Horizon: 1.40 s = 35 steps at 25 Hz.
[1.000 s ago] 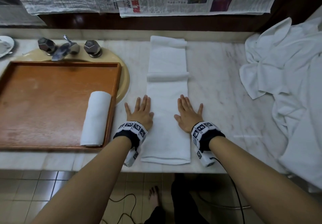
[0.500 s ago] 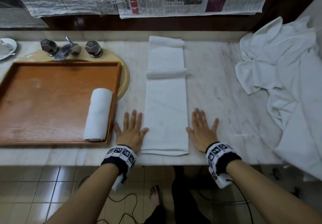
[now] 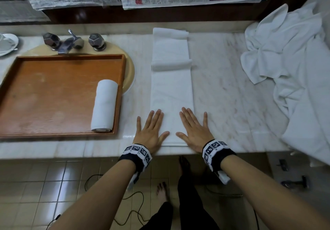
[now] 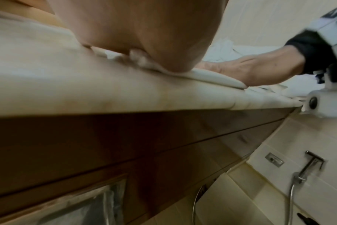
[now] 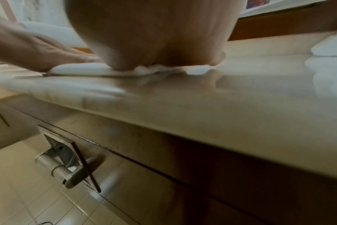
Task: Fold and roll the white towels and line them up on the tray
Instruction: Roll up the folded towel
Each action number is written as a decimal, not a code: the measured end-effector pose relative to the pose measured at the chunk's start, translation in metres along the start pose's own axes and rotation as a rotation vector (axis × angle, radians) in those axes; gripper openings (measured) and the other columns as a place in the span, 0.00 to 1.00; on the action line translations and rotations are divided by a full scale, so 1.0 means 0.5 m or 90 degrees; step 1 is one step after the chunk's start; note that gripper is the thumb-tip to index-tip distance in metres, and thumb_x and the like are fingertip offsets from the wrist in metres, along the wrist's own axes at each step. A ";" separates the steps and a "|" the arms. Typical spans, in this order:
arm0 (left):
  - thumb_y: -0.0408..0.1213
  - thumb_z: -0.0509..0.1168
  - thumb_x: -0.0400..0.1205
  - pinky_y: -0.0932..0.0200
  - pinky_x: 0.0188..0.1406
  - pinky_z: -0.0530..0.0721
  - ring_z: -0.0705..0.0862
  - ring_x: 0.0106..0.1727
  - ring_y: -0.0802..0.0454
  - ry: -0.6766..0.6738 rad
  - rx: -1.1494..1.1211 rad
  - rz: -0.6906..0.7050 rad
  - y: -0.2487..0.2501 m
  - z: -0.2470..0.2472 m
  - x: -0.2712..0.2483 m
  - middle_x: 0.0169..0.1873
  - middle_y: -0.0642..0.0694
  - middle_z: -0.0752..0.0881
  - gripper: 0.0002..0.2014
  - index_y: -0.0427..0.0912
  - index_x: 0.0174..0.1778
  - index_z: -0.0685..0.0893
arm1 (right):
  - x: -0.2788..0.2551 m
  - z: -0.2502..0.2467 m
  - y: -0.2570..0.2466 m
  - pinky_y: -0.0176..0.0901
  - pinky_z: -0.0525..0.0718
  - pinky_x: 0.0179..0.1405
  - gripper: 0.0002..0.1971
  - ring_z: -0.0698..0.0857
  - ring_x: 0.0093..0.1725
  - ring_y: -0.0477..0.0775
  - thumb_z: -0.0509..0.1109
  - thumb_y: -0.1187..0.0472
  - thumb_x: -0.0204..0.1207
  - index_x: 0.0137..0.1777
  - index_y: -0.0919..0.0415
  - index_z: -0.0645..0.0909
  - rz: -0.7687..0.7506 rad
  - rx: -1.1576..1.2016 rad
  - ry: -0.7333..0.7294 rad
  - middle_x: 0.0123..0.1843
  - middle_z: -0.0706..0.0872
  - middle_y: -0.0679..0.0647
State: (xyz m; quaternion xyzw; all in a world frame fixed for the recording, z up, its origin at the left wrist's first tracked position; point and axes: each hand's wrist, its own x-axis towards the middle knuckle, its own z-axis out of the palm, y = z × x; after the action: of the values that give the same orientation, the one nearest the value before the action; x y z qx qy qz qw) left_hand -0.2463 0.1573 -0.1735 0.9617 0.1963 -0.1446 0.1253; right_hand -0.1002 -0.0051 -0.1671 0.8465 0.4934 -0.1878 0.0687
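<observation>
A white towel (image 3: 171, 86), folded into a long narrow strip, is laid on the marble counter (image 3: 232, 90), running from the near edge toward the back wall. A small raised crease is seen across it, about a third of the way from its far end. One rolled towel (image 3: 104, 105) is laid along the right wall of the wooden tray (image 3: 44, 95), which is set to the left of the strip, over the sink. A loose heap of white towels (image 3: 294, 65) is spread at the right and is cut off by the frame edge.

In both wrist views the fingers are hidden behind the heel of the palm, and the pictures are blurred.

The left hand (image 3: 151, 131) and the right hand (image 3: 193, 131) are pressed flat, fingers straight and spread, on the near end of the strip, each partly over its side edge and onto the counter. Nothing is gripped by either.
</observation>
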 end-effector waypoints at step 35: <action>0.30 0.71 0.72 0.55 0.47 0.89 0.89 0.39 0.45 0.154 -0.538 -0.444 0.004 -0.072 -0.089 0.37 0.45 0.91 0.04 0.44 0.37 0.89 | -0.080 -0.003 -0.040 0.49 0.72 0.54 0.13 0.80 0.48 0.46 0.64 0.49 0.70 0.47 0.49 0.89 -0.117 0.291 0.175 0.45 0.85 0.42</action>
State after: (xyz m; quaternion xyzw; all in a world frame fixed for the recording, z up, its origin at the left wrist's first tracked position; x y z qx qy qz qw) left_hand -0.2766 0.1510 -0.1251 0.7156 0.5566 0.0248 0.4213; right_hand -0.1349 -0.0270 -0.1489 0.8095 0.5173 -0.1831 -0.2086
